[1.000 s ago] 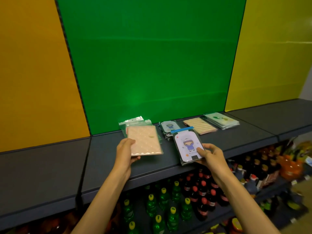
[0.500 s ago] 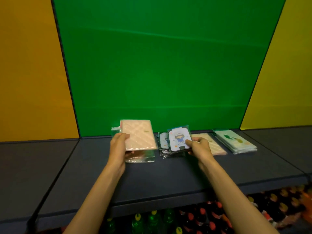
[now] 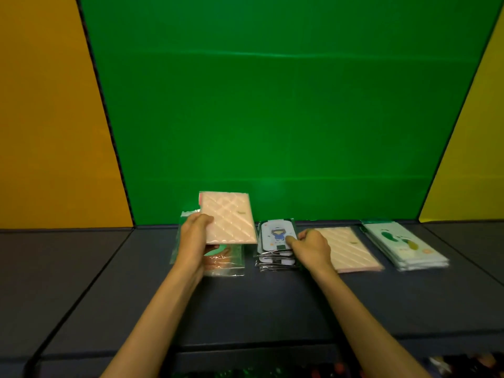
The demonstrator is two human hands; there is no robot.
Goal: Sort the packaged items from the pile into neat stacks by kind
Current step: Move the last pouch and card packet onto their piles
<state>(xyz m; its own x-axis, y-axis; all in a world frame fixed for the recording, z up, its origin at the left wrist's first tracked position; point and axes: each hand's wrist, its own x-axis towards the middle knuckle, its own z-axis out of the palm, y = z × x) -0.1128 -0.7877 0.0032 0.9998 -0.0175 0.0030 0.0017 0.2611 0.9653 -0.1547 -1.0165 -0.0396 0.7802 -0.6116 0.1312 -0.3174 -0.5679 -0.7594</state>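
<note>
the left hand (image 3: 195, 236) grips a pink quilted packet (image 3: 230, 218) by its left edge, thumb on the face and fingers curled behind — the packet is held tilted up off the shelf (image 3: 259, 304), above a pile of clear-wrapped packets (image 3: 223, 264) that lies just left of the cartoon stack. the right hand (image 3: 311, 248) pinches the top cartoon-figure packet (image 3: 276, 236) at its right edge, thumb on the front, the packet sitting on the stack of like packets (image 3: 275, 261); i cannot tell whether it rests fully on them or is a touch lifted.

taking that cartoon stack as the mark: just to its right, partly under the right hand, lies a flat pink quilted packet on the shelf (image 3: 351, 251), and right of that again, a little apart, a neat stack of pale green packets (image 3: 403, 246) with leaf-like prints. all of them sit near the back of the dark grey shelf, close to the green panel (image 3: 272, 105) — orange panel (image 3: 49, 118) to the left of it, yellow panel (image 3: 474, 159) to the right. at the bottom edge, below the shelf lip, blurred bottle tops (image 3: 341, 368) show.
</note>
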